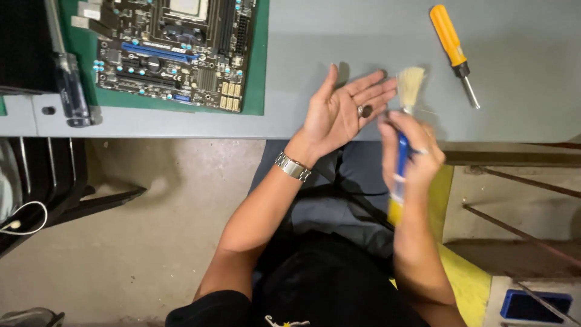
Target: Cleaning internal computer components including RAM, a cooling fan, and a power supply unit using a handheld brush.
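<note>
Here, right hand [407, 148] clamps one blue-handled brush [409, 85]; left hand [339, 112] open, palm up; one orange screwdriver [452, 49], one motherboard [175, 48] on table [520, 79].

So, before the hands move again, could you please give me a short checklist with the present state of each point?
1. Left hand open, palm up: ok.
2. Small round dark part resting on its fingers: ok.
3. Right hand gripping the brush by its blue handle: ok.
4. Bristles touching the part: not ok, they are beside the fingertips.
5. Orange screwdriver lying apart on the grey table: ok.
6. Part clean: cannot tell.
</note>
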